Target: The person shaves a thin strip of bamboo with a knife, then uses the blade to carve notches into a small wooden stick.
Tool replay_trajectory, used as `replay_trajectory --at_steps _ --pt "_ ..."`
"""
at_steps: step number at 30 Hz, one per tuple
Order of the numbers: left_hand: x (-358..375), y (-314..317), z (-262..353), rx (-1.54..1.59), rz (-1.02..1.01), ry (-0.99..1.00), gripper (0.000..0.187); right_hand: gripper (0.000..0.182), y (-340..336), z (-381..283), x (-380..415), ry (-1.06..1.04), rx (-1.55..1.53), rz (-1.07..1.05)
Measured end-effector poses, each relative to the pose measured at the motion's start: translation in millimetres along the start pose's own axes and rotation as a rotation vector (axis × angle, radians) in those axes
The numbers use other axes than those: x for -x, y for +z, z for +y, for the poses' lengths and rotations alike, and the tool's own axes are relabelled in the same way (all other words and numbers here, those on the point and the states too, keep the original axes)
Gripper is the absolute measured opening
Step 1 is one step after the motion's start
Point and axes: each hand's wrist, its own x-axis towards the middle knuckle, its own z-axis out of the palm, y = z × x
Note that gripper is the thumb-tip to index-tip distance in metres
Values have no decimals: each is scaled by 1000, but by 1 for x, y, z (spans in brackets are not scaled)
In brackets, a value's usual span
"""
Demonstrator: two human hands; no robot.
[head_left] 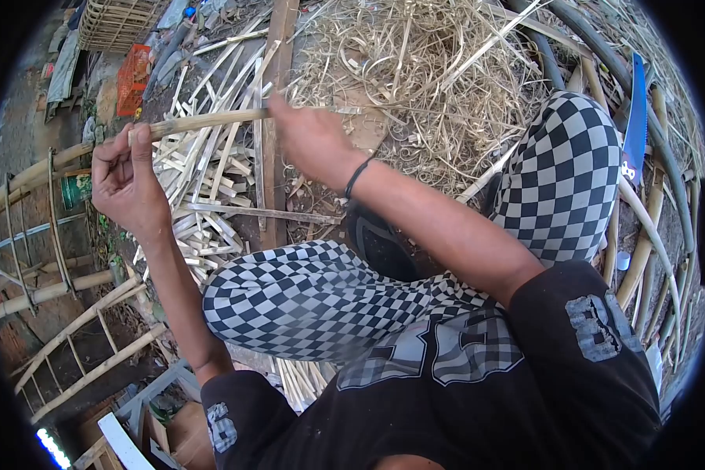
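Note:
A long, slightly curved bamboo pole [211, 120] runs across the upper left and on toward the left edge. My left hand [129, 176] is closed round it, thumb along the top. At the pole's right end is my right hand [309, 141], closed and smeared by motion. A narrow dark edge shows at its fingers, against the pole; what this hand grips is too blurred to name. Below the pole lies a heap of split bamboo strips [219, 184], beside a wooden plank [274, 180].
Curly bamboo shavings [423, 78] cover the ground ahead. A blue-bladed saw [636, 117] stands at the right among bent poles [666, 157]. Bamboo ladder-like frames [78, 352] lie at the left, with an orange crate [134, 78] and a woven basket [117, 23] farther off.

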Motion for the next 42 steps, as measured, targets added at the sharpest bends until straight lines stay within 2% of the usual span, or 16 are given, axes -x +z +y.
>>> replay_trajectory --at_steps 5,10,13,17,20,22,25,26,27,30,33,35,36,38,40,42 --pt "1 -8 -8 33 -37 39 13 28 11 32 -7 124 152 15" --pt "-5 -4 -10 -116 64 -58 12 30 -5 -25 12 -25 22 -62" --pt "-8 -11 -16 -43 8 28 15 31 30 62 3 141 112 -4" --pt "-7 -16 -28 89 -30 4 15 30 32 72 0 230 186 17" --pt "-7 -23 -37 82 -1 -66 15 32 10 17 6 123 105 -9" --pt "-7 -22 -39 98 4 -65 15 34 -4 -10 8 -55 55 -103" --pt "-9 -25 -36 61 2 -43 15 33 30 62 6 41 97 -26" --pt "-8 -26 -37 73 -7 -56 15 27 39 107 2 132 161 -18" --pt "-8 -27 -37 84 -19 -68 16 20 32 120 0 225 222 -8" --pt "-8 -31 -39 127 -62 -63 15 18 49 114 -11 273 265 -21" --pt "-8 -31 -47 161 -75 -54 14 29 25 52 -3 164 167 -43" --pt "-12 -34 -52 179 -48 -91 13 31 20 32 0 -53 148 -22" --pt "-11 -31 -49 158 -25 -87 13 34 32 49 0 -115 126 26" --pt "-11 -35 -51 129 -29 -82 13 30 43 99 12 109 175 -36" --pt "-9 -37 -50 98 -30 -70 14 26 62 186 18 283 265 -16" --pt "-6 -32 -47 113 -31 -73 14 26 71 184 14 273 309 31"
